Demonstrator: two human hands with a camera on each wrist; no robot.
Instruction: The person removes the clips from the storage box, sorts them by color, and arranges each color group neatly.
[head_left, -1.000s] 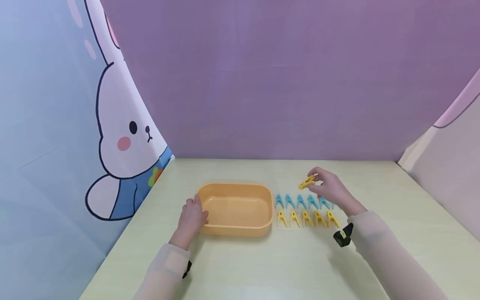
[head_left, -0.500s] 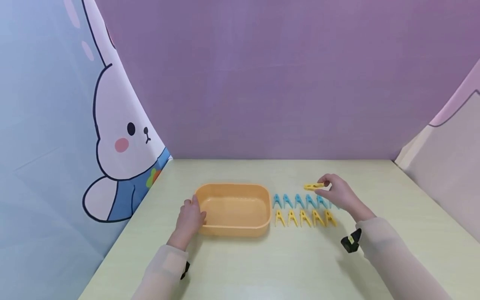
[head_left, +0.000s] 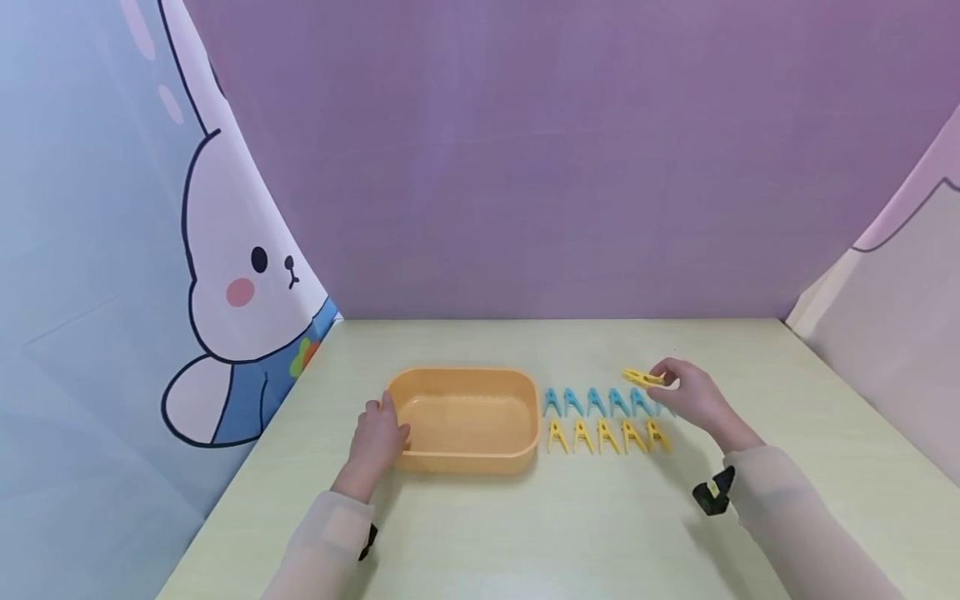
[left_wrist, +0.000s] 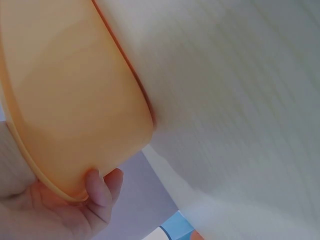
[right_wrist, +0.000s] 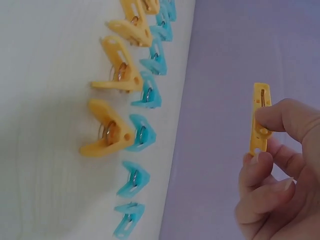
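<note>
From the head view, the left hand (head_left: 380, 437) grips the orange tub's (head_left: 465, 454) left rim on the bench (head_left: 570, 533). The right hand (head_left: 686, 396) hovers raised above the clothespin rows (head_left: 607, 421). In the right wrist view, its fingers (right_wrist: 280, 117) pinch a yellow clothespin (right_wrist: 260, 117) upright.

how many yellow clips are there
6: five in the yellow row on the table nearest the person, one yellow clip pinched in the right hand. None seem hidden.

Pale beige sleeves (head_left: 780, 500); black wrist straps (head_left: 712, 493) both arms.
</note>
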